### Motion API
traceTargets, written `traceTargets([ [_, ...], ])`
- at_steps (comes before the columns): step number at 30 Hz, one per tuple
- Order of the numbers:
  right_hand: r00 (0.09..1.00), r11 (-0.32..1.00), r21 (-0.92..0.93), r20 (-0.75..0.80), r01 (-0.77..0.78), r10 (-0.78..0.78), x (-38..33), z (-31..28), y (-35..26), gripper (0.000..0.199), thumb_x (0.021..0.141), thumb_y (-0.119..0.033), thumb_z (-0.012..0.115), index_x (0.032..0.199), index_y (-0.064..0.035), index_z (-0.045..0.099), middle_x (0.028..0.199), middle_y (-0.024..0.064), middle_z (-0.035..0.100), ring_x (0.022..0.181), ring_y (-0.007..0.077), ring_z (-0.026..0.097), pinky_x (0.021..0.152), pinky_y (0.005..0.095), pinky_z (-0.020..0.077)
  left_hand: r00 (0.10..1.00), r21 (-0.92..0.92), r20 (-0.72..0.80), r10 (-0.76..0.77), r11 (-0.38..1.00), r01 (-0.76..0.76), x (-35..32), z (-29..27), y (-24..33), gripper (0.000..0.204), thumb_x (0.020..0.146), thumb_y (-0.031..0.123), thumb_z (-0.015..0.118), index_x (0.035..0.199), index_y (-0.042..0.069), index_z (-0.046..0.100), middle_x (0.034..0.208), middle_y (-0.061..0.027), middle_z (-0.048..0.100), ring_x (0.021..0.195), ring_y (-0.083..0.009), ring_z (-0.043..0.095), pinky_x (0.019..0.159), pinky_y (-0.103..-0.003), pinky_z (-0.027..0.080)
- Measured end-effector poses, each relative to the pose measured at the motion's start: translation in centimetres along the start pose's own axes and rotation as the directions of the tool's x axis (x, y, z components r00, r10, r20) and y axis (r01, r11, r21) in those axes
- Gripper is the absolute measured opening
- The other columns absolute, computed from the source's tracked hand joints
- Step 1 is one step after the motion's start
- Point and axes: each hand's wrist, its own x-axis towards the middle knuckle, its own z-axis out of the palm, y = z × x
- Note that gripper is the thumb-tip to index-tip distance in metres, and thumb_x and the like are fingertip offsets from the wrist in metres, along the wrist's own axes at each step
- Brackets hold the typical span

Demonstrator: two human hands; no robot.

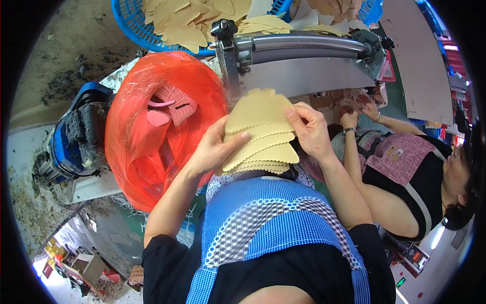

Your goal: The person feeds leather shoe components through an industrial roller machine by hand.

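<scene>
Over my lap is a fanned stack of tan, zigzag-edged cut pieces (260, 134), which look like leather or lining material. My left hand (220, 147) grips the stack from its left side, thumb lying across the top pieces. With thumb and fingers pinched, my right hand (310, 130) holds the upper right edge of the stack. The pieces overlap in steps, their wavy edges showing one below another. Just beyond them stands a machine with a shiny metal roller (309, 42) above a flat metal plate (309, 74).
A blue basket (132, 25) heaped with similar tan pieces (192, 20) stands behind the roller. To the left, a red plastic bag (136, 167) holds pink pieces (174, 106). A blue motor (76, 137) sits farther left. At right, a co-worker (400, 167) works close beside me.
</scene>
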Motion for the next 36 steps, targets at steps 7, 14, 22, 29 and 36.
traceTargets([
  [7, 0.840, 0.747, 0.455, 0.002, -0.484, 0.543, 7.6, -4.7, 3.8, 0.021, 0.098, -0.020, 0.057, 0.101, -0.0007, 0.065, 0.086, 0.0062, 0.067, 0.072, 0.0089, 0.062, 0.063, 0.0196, 0.0484, 0.993, 0.018, -0.059, -0.103, 0.994, 0.105, 0.2, -1.1, -0.4, 0.036, 0.096, 0.021, 0.061, 0.121, -0.005, 0.059, 0.101, -0.0061, 0.068, 0.088, -0.0087, 0.061, 0.078, -0.025, 0.051],
  [14, 0.867, 0.971, 0.065, 0.466, -0.230, 0.174, 5.2, -1.3, 3.0, 0.020, 0.095, -0.019, 0.063, 0.106, -0.0021, 0.067, 0.087, -0.0002, 0.066, 0.080, 0.0082, 0.059, 0.077, 0.0241, 0.0479, 0.991, 0.054, -0.104, -0.081, 0.995, 0.087, 1.6, 0.3, 0.4, 0.036, 0.094, 0.019, 0.065, 0.121, -0.004, 0.059, 0.103, -0.0055, 0.067, 0.092, -0.0101, 0.062, 0.081, -0.026, 0.051],
  [22, 0.846, 0.674, 0.544, 0.144, -0.501, 0.513, 9.4, -5.6, 4.3, 0.024, 0.099, -0.018, 0.051, 0.101, 0.0003, 0.065, 0.088, 0.0080, 0.068, 0.071, 0.0095, 0.060, 0.061, 0.0222, 0.0469, 0.994, -0.013, -0.105, -0.016, 1.000, 0.014, 2.4, 0.1, 0.6, 0.028, 0.094, 0.016, 0.066, 0.114, -0.002, 0.061, 0.096, -0.0037, 0.068, 0.087, -0.0061, 0.062, 0.078, -0.023, 0.051],
  [29, 0.903, 0.985, 0.040, 0.408, -0.167, 0.136, 6.1, -2.3, 3.3, 0.018, 0.094, -0.020, 0.065, 0.102, -0.0042, 0.067, 0.081, -0.0009, 0.064, 0.074, 0.0048, 0.057, 0.067, 0.0181, 0.0448, 0.990, 0.185, -0.132, -0.049, 0.980, 0.073, 3.8, 0.9, 0.9, 0.036, 0.092, 0.018, 0.067, 0.119, -0.004, 0.060, 0.097, -0.0091, 0.070, 0.087, -0.0099, 0.063, 0.076, -0.025, 0.051],
  [36, 0.850, 0.686, 0.577, 0.028, -0.444, 0.526, 9.0, -5.2, 4.2, 0.024, 0.098, -0.018, 0.054, 0.102, 0.0021, 0.066, 0.089, 0.0086, 0.068, 0.065, 0.0096, 0.056, 0.061, 0.0232, 0.0478, 0.978, -0.043, -0.202, -0.059, 0.998, 0.052, 2.7, -0.5, 0.1, 0.023, 0.093, 0.014, 0.066, 0.108, -0.002, 0.060, 0.091, -0.0036, 0.068, 0.082, -0.0061, 0.061, 0.070, -0.022, 0.050],
])
